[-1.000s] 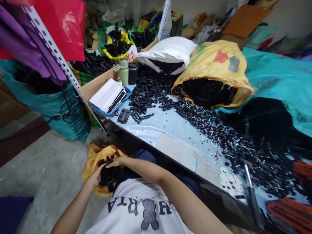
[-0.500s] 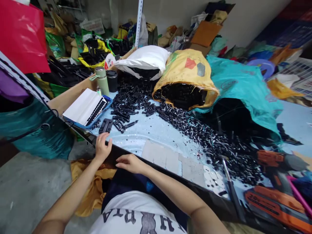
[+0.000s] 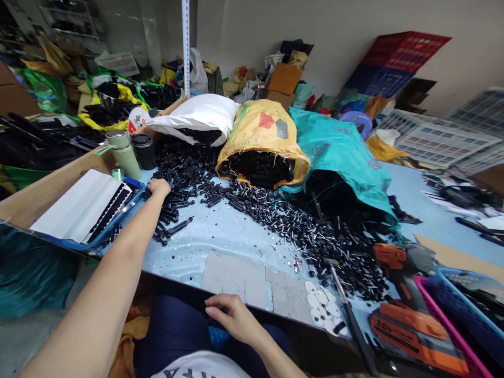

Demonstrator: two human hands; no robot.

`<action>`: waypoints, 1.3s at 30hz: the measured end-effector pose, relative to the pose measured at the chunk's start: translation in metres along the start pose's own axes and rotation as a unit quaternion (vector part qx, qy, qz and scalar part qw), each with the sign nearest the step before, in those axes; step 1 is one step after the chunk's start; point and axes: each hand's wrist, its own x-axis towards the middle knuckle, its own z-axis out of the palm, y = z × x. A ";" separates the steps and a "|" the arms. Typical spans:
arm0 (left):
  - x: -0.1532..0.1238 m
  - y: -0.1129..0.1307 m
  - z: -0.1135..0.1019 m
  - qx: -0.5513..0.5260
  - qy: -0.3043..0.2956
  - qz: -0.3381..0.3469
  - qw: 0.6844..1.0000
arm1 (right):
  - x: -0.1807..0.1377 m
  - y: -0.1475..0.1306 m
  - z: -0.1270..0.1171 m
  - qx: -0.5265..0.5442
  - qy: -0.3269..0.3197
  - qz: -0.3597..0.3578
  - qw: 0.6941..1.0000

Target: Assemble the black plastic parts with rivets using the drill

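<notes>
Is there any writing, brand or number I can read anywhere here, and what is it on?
"20": seemingly the start of the black print on the orange tool case; the rest is blurred.
Shirt print: cut off at the picture's bottom edge, unreadable.
Round red-and-white sign beside the white sack: too blurred to read.
White gridded sheets at the right: print too small to read.
</notes>
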 end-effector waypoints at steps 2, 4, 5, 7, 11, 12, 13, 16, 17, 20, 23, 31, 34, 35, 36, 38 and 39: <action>-0.003 0.009 0.017 0.034 -0.018 -0.034 0.999 | 0.000 0.006 -0.011 0.004 0.013 0.013 1.000; -0.015 0.020 0.035 0.055 -0.027 -0.026 0.998 | 0.009 0.009 -0.022 0.005 0.010 -0.010 1.000; -0.022 0.025 0.042 0.063 -0.029 -0.013 0.998 | 0.018 0.009 -0.029 -0.002 0.010 -0.032 0.999; -0.037 0.036 0.052 0.071 -0.034 0.025 0.997 | 0.046 0.008 -0.047 -0.034 0.028 -0.081 0.996; -0.066 0.055 0.052 0.070 -0.042 0.100 0.992 | 0.123 0.003 -0.113 -0.127 0.157 -0.134 0.970; -0.075 0.057 0.049 0.066 -0.039 0.121 0.990 | 0.141 0.001 -0.135 -0.143 0.198 -0.139 0.960; -0.086 0.057 0.046 0.057 -0.029 0.146 0.987 | 0.157 -0.002 -0.160 -0.158 0.257 -0.143 0.943; -0.135 0.043 0.038 -0.009 0.044 0.259 0.965 | 0.186 -0.012 -0.243 -0.254 0.500 -0.116 0.820; -0.156 0.034 0.037 -0.035 0.073 0.297 0.951 | 0.191 -0.016 -0.272 -0.294 0.562 -0.090 0.768; -0.220 0.001 0.045 -0.075 0.132 0.369 0.917 | 0.193 -0.022 -0.355 -0.357 0.666 0.050 0.653; -0.263 -0.023 0.066 -0.059 0.150 0.358 0.920 | 0.193 -0.020 -0.417 -0.404 0.574 0.162 0.694; -0.270 -0.027 0.089 -0.031 0.224 0.328 0.917 | 0.224 -0.068 -0.436 -0.458 0.435 0.165 0.757; -0.271 -0.028 0.085 -0.026 0.222 0.331 0.917 | 0.245 -0.122 -0.415 -0.493 0.449 0.078 0.741; -0.272 -0.028 0.085 -0.025 0.219 0.328 0.919 | 0.248 -0.135 -0.412 -0.500 0.459 0.043 0.733; -0.272 -0.028 0.084 -0.026 0.215 0.323 0.921 | 0.246 -0.143 -0.412 -0.501 0.471 0.009 0.726; -0.273 -0.028 0.085 -0.030 0.208 0.314 0.926 | 0.232 -0.141 -0.421 -0.478 0.509 -0.027 0.716; -0.273 -0.028 0.085 -0.032 0.205 0.312 0.927 | 0.220 -0.132 -0.428 -0.455 0.535 -0.017 0.712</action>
